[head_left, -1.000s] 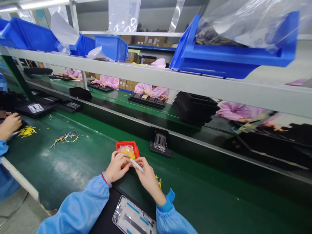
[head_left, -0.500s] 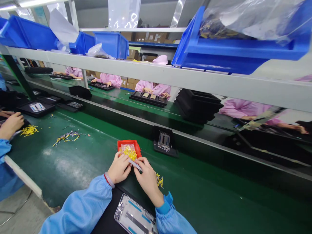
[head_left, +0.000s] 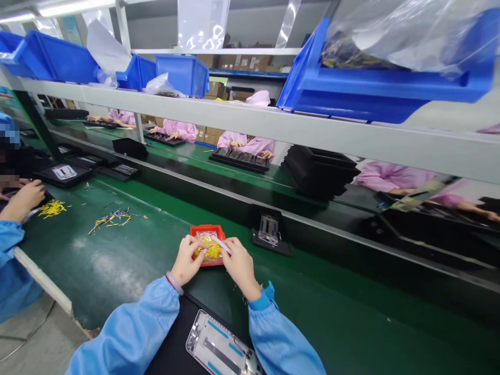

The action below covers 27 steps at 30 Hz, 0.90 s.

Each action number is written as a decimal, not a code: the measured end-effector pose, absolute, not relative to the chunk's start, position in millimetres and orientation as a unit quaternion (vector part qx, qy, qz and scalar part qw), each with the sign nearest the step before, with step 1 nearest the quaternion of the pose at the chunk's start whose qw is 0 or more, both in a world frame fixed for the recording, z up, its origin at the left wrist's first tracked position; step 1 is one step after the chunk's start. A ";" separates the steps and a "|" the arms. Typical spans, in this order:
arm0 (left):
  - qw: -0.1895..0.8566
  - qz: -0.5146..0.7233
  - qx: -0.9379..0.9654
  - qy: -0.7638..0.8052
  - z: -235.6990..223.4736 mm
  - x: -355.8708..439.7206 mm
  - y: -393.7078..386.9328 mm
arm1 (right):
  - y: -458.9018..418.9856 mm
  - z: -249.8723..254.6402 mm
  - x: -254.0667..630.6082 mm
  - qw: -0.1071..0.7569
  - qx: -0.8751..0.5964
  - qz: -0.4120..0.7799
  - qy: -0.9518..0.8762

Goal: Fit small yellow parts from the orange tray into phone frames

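A red tray of small yellow strips and a clear plastic bag sits on the green bench. Over its left edge, my left hand has its fingertips pinched; whatever is in them is too small to name. From the right, my right hand grips a thin, flat whitish stick, its far end above the yellow strips. Nearer to me, a silver phone frame with blue strips lies on a black mat, partly covered by my right sleeve.
Another phone frame lies in a black tray behind the red one. Loose strips and a yellow pile lie leftward, near a co-worker's hand. A white shelf rail with blue bins crosses overhead.
My hands have moved apart over the red tray. The whitish stick, between both hands before, is now in my right hand alone, tilted up to the left.
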<state>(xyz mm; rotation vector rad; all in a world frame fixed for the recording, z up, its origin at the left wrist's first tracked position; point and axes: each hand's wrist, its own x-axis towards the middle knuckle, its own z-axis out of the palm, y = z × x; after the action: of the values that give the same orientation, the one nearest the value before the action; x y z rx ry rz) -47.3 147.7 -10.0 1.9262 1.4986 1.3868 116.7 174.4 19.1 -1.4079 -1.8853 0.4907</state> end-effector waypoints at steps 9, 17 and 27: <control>0.328 0.560 0.578 0.494 -1.8 -52.0 148.7 | 179.9 17.1 109.9 0.428 -0.523 0.269 -0.687; 0.439 0.562 0.525 0.464 9.1 -42.2 138.0 | 158.2 35.2 130.8 0.496 -0.480 0.370 -0.622; 0.548 0.491 0.543 0.406 16.9 -16.9 105.1 | 97.2 53.6 152.5 0.505 -0.438 0.548 -0.503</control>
<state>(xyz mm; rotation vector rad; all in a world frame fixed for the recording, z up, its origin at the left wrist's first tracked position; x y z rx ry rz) -16.9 105.1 16.9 1.2856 0.9618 1.1625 152.5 97.2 53.6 -1.0557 -1.2145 1.3215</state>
